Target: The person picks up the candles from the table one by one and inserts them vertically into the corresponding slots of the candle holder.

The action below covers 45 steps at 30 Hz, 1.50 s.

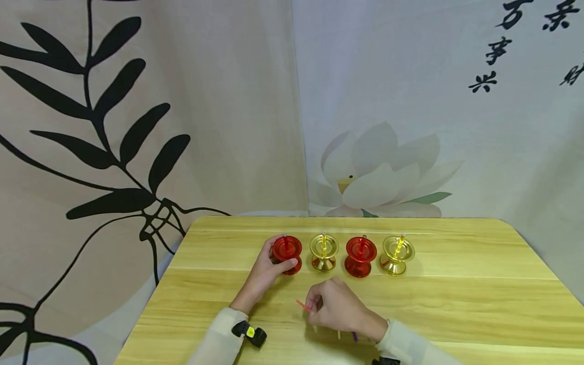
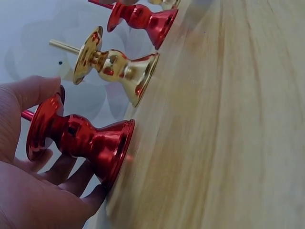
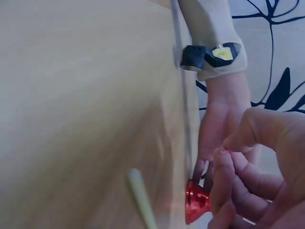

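Note:
Four small candle holders stand in a row on the wooden table point(image 1: 456, 304): red point(image 1: 286, 253), gold point(image 1: 324, 252), red point(image 1: 360, 256), gold point(image 1: 397, 254). A thin stick rises from each. My left hand point(image 1: 274, 266) grips the leftmost red holder point(image 2: 78, 138), thumb on its top rim and fingers curled round its far side. The gold holder point(image 2: 112, 67) stands beside it. My right hand point(image 1: 330, 304) hovers in front of the row and pinches a thin red stick point(image 1: 301, 305). In the right wrist view the right hand's fingers point(image 3: 252, 176) are curled near the red holder point(image 3: 196, 202).
Under the right hand lie more thin sticks, a pale one point(image 1: 338, 333) and a purple one point(image 1: 355, 336); the pale stick point(image 3: 140, 198) also shows on the table. Printed cloth backdrops hang behind the table. Both wrists carry black camera bands point(image 1: 250, 333).

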{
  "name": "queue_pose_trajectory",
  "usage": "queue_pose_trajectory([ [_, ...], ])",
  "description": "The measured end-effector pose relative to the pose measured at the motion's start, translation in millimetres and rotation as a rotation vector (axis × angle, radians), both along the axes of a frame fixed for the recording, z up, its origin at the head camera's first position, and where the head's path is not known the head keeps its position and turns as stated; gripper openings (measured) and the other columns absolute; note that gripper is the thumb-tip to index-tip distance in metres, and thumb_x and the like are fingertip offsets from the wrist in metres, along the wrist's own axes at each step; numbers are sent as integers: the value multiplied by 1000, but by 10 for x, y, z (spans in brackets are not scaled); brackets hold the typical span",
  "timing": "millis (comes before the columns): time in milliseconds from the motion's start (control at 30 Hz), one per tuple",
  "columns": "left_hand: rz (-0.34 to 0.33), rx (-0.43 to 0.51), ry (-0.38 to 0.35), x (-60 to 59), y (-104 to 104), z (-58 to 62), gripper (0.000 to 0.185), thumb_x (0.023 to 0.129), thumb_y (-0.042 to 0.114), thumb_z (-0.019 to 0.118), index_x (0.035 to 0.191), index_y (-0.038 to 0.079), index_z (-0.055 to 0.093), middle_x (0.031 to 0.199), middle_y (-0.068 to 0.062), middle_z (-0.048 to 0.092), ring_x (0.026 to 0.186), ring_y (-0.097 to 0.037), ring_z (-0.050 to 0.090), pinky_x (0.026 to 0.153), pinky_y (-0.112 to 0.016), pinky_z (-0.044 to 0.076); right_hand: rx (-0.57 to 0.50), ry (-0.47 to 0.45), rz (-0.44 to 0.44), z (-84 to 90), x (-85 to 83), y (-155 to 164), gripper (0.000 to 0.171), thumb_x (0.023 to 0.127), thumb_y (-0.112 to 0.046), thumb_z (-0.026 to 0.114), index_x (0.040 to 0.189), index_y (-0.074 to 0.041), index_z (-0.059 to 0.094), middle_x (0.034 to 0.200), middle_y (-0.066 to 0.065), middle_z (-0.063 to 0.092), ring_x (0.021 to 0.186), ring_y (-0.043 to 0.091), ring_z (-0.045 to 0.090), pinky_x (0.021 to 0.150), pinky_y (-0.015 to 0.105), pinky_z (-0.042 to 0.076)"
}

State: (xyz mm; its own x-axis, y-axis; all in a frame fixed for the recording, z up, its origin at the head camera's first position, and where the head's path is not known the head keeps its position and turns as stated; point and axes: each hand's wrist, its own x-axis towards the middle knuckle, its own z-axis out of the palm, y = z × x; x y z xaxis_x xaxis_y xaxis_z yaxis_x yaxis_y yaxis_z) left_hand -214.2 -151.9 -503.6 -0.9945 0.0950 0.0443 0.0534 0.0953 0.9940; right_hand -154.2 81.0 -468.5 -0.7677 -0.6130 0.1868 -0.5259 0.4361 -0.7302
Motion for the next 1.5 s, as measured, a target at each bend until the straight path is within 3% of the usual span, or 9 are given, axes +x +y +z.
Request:
queue_pose_trajectory([
  [600,-12,33,7,6,1,16,78,95,7,85,162,4,44,155,-22,57,139,-41,59,107,-44,55,-148,81,-95,146,-357,-167,21,78,7,75,82,-14,73,74,-12,68,69,0,64,64,24,58],
  [1067,-18,62,-19,6,-4,-6,76,96,3,81,162,7,43,155,-23,57,138,-40,59,102,-41,58,-229,101,-200,186,-525,-319,13,83,3,79,85,-10,76,77,-9,70,71,5,65,66,24,58],
  [1500,-48,63,-8,14,-13,5,75,100,7,81,163,5,41,157,-21,55,144,-39,55,112,-45,53,-319,209,-306,250,-619,-446,10,89,2,83,91,-7,79,78,-6,74,70,7,66,63,25,57],
])
